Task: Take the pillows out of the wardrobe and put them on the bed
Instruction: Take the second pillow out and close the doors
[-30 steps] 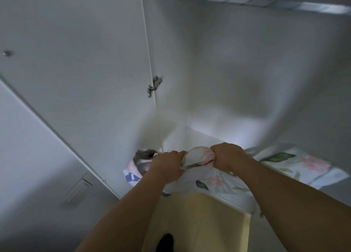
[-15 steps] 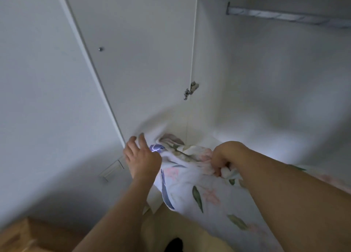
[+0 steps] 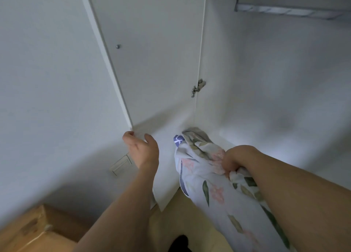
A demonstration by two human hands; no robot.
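A floral pillow (image 3: pixel 201 168), white with pink flowers and green leaves, hangs half out of the white wardrobe (image 3: pixel 266 80), draping over its front edge toward the floor. My right hand (image 3: pixel 234 161) is shut on a bunch of the pillow's fabric near its top end. My left hand (image 3: pixel 141 150) is off the pillow, fingers apart, just below the lower corner of the wardrobe door (image 3: pixel 152 61), holding nothing. No bed is in view.
The wardrobe door stands open to the left, with a metal hinge (image 3: pixel 198 88) at its inner edge. A hanging rail (image 3: pixel 284 10) runs along the top right. A cardboard box (image 3: pixel 32 230) sits on the floor at lower left. A wall socket (image 3: pixel 121 164) is beside the door.
My left hand let go of the pillow and moved left toward the door's lower corner. My right hand has pulled the pillow farther out over the wardrobe's edge.
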